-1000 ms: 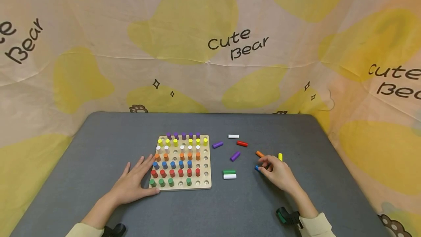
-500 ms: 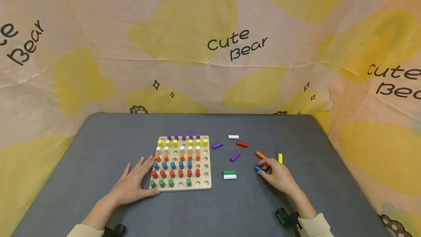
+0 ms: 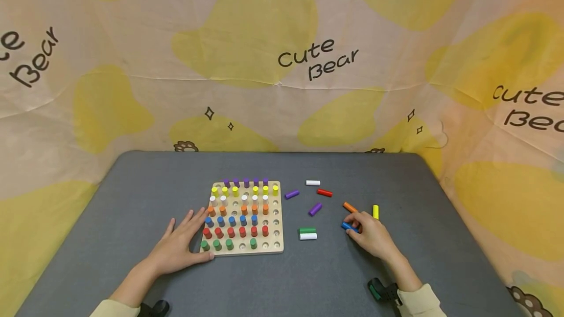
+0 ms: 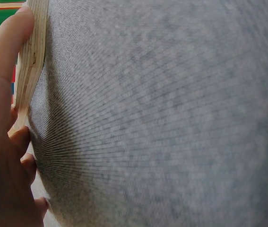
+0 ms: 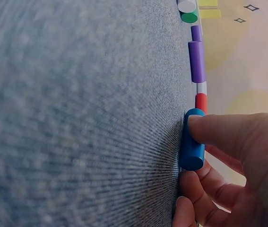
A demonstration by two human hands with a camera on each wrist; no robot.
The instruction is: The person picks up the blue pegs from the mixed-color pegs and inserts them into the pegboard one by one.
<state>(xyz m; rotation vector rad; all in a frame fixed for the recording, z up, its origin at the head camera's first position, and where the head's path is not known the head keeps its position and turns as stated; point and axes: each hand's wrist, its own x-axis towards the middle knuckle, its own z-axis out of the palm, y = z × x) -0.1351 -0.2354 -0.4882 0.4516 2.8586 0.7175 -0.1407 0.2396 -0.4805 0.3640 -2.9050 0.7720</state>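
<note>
A wooden pegboard [image 3: 279,214] with rows of coloured pegs lies left of centre on the table. My left hand [image 3: 176,248] rests along its left side, fingers stretched out and thumb at the near left corner; in the left wrist view the thumb [image 4: 12,40] lies over the board's edge. To the right, my right hand [image 3: 374,236] pinches a blue peg [image 3: 347,226] low at the tabletop. The right wrist view has the thumb across this blue peg [image 5: 192,149], fingers partly hidden behind it. An orange peg [image 3: 350,207] and a yellow peg [image 3: 375,212] lie close beyond this hand.
Loose on the grey table [image 3: 264,287] between board and right hand are a green peg [image 3: 307,230] beside a white peg [image 3: 308,237], two purple pegs [image 3: 315,209], a red peg [image 3: 324,192] and another white peg [image 3: 313,183]. A printed cloth [image 3: 246,28] hangs behind the table.
The right hand's fingers have shifted slightly, and more of the blue peg shows than a second ago. The left hand and the board stay in place.
</note>
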